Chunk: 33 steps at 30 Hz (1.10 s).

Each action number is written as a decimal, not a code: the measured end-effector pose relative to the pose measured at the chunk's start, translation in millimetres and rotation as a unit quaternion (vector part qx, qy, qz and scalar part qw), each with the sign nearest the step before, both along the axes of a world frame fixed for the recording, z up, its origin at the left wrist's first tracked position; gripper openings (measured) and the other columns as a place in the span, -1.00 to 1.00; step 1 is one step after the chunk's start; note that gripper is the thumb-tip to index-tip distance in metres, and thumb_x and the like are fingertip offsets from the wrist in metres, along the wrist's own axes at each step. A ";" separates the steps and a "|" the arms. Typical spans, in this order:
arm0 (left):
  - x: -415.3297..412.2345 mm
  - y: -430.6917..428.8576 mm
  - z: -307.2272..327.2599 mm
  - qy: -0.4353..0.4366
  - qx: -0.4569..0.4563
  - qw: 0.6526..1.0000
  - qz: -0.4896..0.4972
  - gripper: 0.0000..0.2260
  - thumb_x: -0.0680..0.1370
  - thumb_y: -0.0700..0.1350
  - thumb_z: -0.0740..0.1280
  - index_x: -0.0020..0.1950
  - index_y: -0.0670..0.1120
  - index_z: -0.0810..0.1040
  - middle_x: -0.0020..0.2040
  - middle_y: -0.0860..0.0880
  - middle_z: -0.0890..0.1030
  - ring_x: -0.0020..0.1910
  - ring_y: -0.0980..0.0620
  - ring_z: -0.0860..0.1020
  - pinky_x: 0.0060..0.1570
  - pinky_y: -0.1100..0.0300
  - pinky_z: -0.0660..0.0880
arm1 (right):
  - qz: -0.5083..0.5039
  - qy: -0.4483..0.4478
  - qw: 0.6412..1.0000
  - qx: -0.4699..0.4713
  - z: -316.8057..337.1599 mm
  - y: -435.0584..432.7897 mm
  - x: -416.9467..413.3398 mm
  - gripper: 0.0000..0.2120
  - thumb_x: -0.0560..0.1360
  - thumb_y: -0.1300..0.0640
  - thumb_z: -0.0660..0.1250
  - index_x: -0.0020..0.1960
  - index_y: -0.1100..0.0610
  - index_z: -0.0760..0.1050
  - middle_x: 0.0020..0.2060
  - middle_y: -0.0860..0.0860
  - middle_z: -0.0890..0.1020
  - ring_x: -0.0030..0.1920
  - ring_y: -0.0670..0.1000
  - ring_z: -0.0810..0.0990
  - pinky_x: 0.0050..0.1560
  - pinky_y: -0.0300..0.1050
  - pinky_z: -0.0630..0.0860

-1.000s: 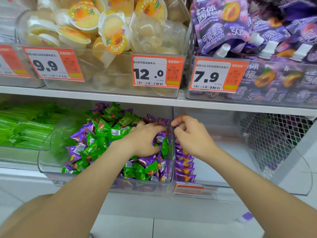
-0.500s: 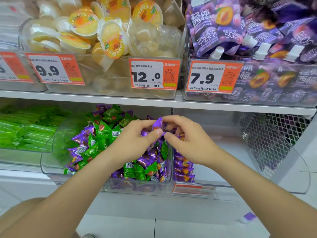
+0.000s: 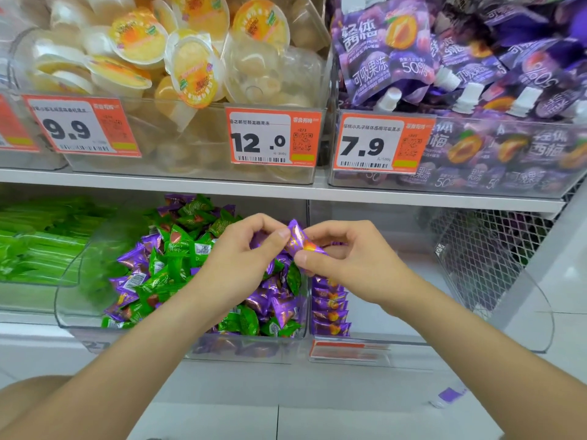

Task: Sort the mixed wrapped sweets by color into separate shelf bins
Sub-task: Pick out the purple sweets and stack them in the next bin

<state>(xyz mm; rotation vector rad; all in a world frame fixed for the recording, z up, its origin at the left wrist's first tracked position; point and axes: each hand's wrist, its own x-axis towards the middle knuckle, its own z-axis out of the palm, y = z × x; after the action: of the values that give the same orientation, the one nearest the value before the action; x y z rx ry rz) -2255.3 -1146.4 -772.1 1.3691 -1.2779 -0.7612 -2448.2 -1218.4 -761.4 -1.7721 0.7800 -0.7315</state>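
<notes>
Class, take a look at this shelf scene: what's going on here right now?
A person is sorting wrapped sweets by colour. The left hand and right hand both pinch one purple sweet, held above the mixed bin of green and purple sweets. In the bin to the right, a row of purple sweets is lined up along its left wall. Many purple ones remain among the green.

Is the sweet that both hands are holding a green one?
No, the sweet pinched between the left hand and the right hand has a purple wrapper.
</notes>
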 end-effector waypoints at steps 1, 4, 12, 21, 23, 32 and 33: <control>-2.2 -0.1 -0.4 0.011 0.000 1.000 0.000 -0.87 0.67 -0.06 0.36 -0.04 -0.01 0.67 -0.25 0.09 0.61 -0.28 0.16 0.45 -0.20 0.26 0.39 | 0.014 -0.001 1.000 0.022 2.5 -1.8 -4.7 -0.80 0.53 0.15 0.54 0.15 0.07 0.70 -0.08 0.08 0.76 -0.18 0.22 0.72 -0.04 0.12 0.68; -11.8 -1.6 -1.5 0.014 -0.007 1.000 -0.009 -0.87 0.66 -0.04 0.38 -0.02 0.00 0.70 -0.23 0.04 0.65 -0.27 0.18 0.48 -0.20 0.31 0.41 | 0.048 -0.004 0.993 0.111 1.6 -17.8 -18.9 -0.87 0.61 0.19 0.41 0.06 0.28 0.63 -0.25 0.10 0.60 -0.37 0.10 0.44 -0.35 -0.16 0.35; -35.2 -10.3 -8.9 0.045 0.060 0.997 -0.015 -0.69 0.60 -0.27 0.31 0.15 0.12 0.65 -0.13 0.09 0.60 -0.29 -0.08 0.39 -0.28 0.10 0.38 | -0.218 0.231 0.940 -0.127 -50.9 -88.7 -67.2 -0.82 0.54 0.00 0.44 0.06 0.09 0.66 -0.15 0.02 0.71 -0.13 0.05 0.59 -0.09 -0.13 0.44; -50.3 -14.7 -17.4 0.018 -0.005 0.996 0.088 -0.81 0.49 -0.14 0.59 0.04 0.06 0.70 -0.16 0.09 0.74 -0.19 0.12 0.68 -0.22 0.34 0.56 | -0.152 0.382 0.873 -0.261 -99.2 -130.3 -60.8 -0.81 0.47 0.16 0.49 0.09 0.05 0.71 -0.02 0.11 0.74 0.01 0.23 0.66 0.01 0.02 0.61; -51.5 -16.8 -18.5 0.035 -0.002 0.995 0.096 -0.82 0.49 -0.14 0.59 0.04 0.05 0.70 -0.16 0.08 0.74 -0.20 0.14 0.68 -0.24 0.35 0.55 | -0.146 0.398 0.868 -0.259 -104.0 -136.3 -54.6 -0.85 0.48 0.13 0.47 0.04 0.03 0.72 -0.06 0.11 0.73 -0.01 0.24 0.65 -0.04 0.02 0.61; -54.0 -21.8 -20.5 0.061 0.008 0.993 0.096 -0.83 0.50 -0.09 0.58 0.06 0.04 0.70 -0.15 0.07 0.73 -0.18 0.11 0.68 -0.19 0.29 0.62 | -0.187 0.368 0.886 -0.210 -106.3 -146.0 -38.3 -0.49 0.49 0.19 0.51 0.42 0.13 0.52 0.24 0.22 0.55 0.16 0.27 0.61 0.18 -0.01 0.55; -53.8 -21.8 -20.9 0.062 0.008 0.994 0.095 -0.83 0.50 -0.09 0.58 0.06 0.05 0.70 -0.15 0.06 0.73 -0.18 0.11 0.68 -0.18 0.28 0.62 | -0.184 0.366 0.889 -0.203 -106.5 -145.9 -37.1 -0.49 0.49 0.19 0.51 0.41 0.15 0.52 0.24 0.22 0.58 0.19 0.25 0.61 0.20 -0.01 0.55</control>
<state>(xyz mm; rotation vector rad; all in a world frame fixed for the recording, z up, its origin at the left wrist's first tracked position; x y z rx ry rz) -2309.2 -1168.2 -793.0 1.4114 -1.0303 -0.7156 -2485.3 -1364.3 -867.9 -2.3535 1.5945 -0.4673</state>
